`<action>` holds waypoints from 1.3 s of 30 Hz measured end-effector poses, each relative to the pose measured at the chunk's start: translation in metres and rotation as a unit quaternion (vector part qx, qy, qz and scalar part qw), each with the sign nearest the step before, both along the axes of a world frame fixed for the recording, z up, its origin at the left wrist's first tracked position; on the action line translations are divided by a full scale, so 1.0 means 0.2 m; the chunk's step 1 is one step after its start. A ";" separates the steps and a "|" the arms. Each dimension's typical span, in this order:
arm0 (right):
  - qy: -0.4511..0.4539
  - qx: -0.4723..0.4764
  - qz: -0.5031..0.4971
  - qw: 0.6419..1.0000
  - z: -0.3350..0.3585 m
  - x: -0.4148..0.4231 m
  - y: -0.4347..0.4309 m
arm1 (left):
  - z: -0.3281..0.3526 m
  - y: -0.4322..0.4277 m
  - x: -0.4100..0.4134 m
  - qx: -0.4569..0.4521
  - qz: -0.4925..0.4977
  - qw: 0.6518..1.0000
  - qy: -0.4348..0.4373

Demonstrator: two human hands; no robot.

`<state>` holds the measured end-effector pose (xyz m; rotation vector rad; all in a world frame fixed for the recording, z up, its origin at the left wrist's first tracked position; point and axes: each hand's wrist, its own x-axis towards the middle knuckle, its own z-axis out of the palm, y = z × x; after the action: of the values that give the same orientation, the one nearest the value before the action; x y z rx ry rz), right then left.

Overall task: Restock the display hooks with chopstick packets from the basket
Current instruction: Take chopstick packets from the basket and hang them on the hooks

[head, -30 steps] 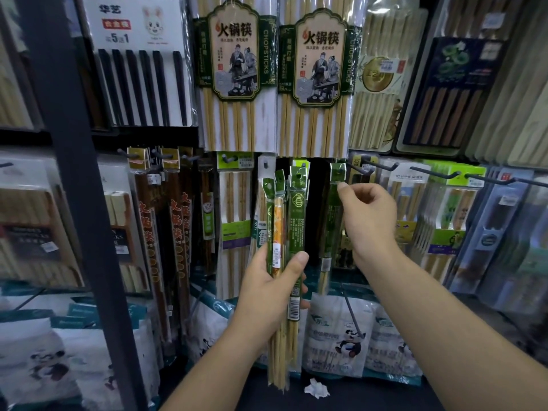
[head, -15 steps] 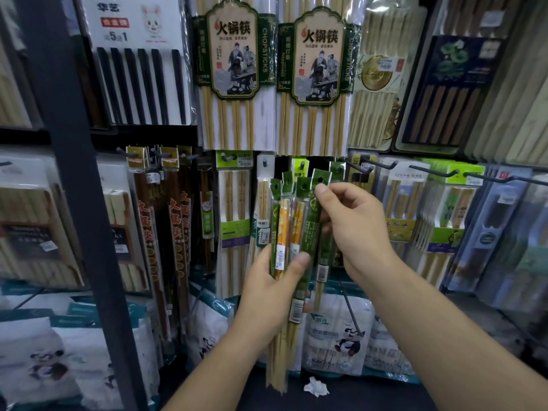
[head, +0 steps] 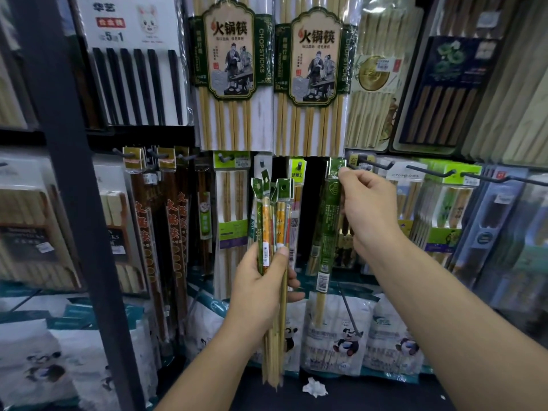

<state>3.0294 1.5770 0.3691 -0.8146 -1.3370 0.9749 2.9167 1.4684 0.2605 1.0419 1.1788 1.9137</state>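
A shop wall of hanging chopstick packs fills the frame, and a dark post (head: 74, 203) cuts off the packs on the left. At lower centre your left hand (head: 261, 292) grips a bundle of packets (head: 272, 221). Their tops overlap, so you can only count three or four. Just right, before a dark gap in the row, one green packet (head: 327, 226) hangs upright. Your right hand (head: 367, 209) pinches its top beside a black hook (head: 372, 167). Whether it is threaded is hidden. Two more hooks (head: 431, 172) jut out further right.
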 end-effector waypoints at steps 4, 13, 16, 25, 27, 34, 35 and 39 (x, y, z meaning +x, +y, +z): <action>0.008 0.004 -0.004 1.000 0.00 0.00 0.01 | 0.00 -0.01 0.00 -0.005 0.001 1.000 0.018; -0.014 0.023 -0.027 0.999 -0.04 -0.01 0.05 | 0.01 -0.02 0.00 -0.006 -0.001 1.000 0.019; -0.016 0.026 -0.041 0.999 -0.08 0.00 0.07 | 0.01 -0.02 0.00 0.001 -0.002 1.000 0.019; -0.071 0.050 0.092 0.992 -0.15 -0.01 -0.12 | 0.00 0.01 0.01 0.019 -0.017 1.000 0.017; -0.054 0.053 0.116 0.990 -0.16 -0.02 -0.15 | 0.00 0.01 0.01 0.023 -0.018 0.999 0.014; -0.028 0.054 0.096 0.994 -0.15 -0.02 -0.15 | -0.01 0.01 0.03 0.026 -0.028 0.999 0.003; -0.016 0.047 0.090 0.995 -0.14 -0.02 -0.15 | -0.02 0.02 0.02 0.023 -0.020 0.999 0.008; 0.017 0.029 0.055 0.998 -0.08 0.01 -0.09 | -0.02 0.03 -0.01 0.025 -0.002 1.000 -0.007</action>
<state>3.0313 1.5591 0.3541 -0.6835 -1.3858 1.0261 2.9156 1.4742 0.2557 1.0539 1.1253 1.9542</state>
